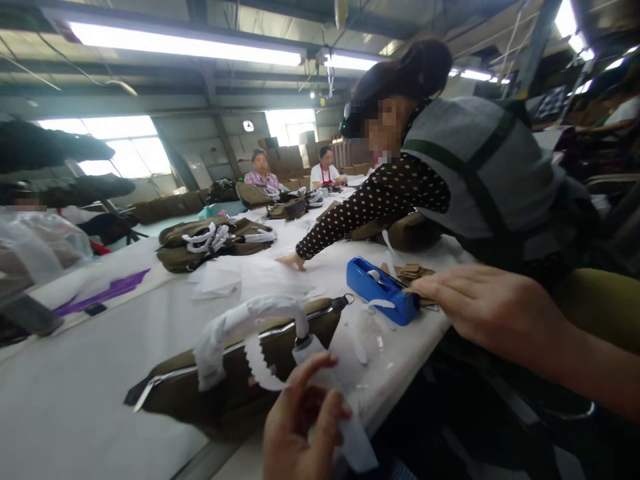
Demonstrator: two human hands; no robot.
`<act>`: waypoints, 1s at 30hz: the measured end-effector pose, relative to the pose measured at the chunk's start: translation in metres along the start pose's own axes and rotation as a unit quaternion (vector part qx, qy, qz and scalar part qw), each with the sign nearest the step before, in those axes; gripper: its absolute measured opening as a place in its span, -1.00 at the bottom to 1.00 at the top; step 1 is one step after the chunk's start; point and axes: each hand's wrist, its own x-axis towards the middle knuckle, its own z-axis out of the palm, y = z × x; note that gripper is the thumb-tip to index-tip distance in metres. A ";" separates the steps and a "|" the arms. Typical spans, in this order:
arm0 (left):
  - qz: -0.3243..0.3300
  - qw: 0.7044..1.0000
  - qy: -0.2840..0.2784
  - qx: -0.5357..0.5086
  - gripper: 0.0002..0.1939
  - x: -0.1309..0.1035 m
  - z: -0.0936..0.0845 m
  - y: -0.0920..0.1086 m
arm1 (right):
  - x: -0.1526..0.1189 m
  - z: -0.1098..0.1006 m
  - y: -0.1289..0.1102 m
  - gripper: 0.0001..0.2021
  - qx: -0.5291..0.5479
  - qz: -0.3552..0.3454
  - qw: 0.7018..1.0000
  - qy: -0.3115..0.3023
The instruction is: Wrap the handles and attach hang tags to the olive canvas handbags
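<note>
My left hand point(305, 427) is at the bottom middle, fingers curled around a white wrapping strip point(357, 443) beside a bag handle. That handle point(250, 313), covered in white wrapping, arches over an olive-brown zipped bag point(200, 393) lying on the table. A white zigzag-edged strip point(260, 363) hangs against the bag. My right hand point(490, 310), slightly blurred, has its fingertips pinched together at the near end of a blue tape dispenser point(375, 287). Whatever is between those fingertips is too small to make out.
Brown cardboard pieces point(413, 272) lie behind the dispenser. A co-worker in a polka-dot sleeve point(370, 200) leans over the white table point(100, 387) from the right, a hand on white sheets. More wrapped-handle bags point(210, 243) lie farther back. Other people sit at the far end.
</note>
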 end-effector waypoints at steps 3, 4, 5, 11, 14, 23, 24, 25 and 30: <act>0.053 0.989 -0.135 -0.026 -0.25 0.008 0.014 0.020 | 0.012 -0.018 -0.040 -0.69 0.174 -0.043 0.984 -0.012; 0.063 0.980 -0.187 -0.027 -0.20 0.011 0.016 0.024 | 0.016 -0.022 -0.050 -0.70 0.238 -0.045 0.970 -0.028; 0.064 0.970 -0.235 -0.025 -0.20 0.014 0.017 0.027 | 0.019 -0.026 -0.059 -0.70 0.299 -0.038 0.952 -0.049; -0.070 0.939 -0.327 -0.080 -0.62 0.003 0.000 0.013 | 0.027 -0.034 -0.072 -0.78 0.491 0.079 0.857 -0.138; -0.138 0.952 -0.263 -0.076 -0.66 -0.011 -0.027 -0.005 | 0.018 -0.019 -0.064 -0.81 0.495 0.126 0.852 -0.115; 0.008 0.955 -0.167 0.243 -0.75 -0.045 -0.085 0.010 | 0.002 0.034 -0.151 -0.52 0.487 0.098 0.863 -0.091; 0.026 0.947 -0.171 0.269 -0.77 -0.047 -0.085 0.015 | 0.008 0.034 -0.167 -0.52 0.531 0.113 0.833 -0.110; 0.042 0.941 -0.170 0.290 -0.78 -0.047 -0.084 0.019 | 0.015 0.034 -0.181 -0.56 0.572 0.133 0.799 -0.133; 0.083 0.945 -0.108 0.299 -0.82 -0.039 -0.110 0.030 | 0.048 0.037 -0.200 -0.77 0.660 0.242 0.671 -0.236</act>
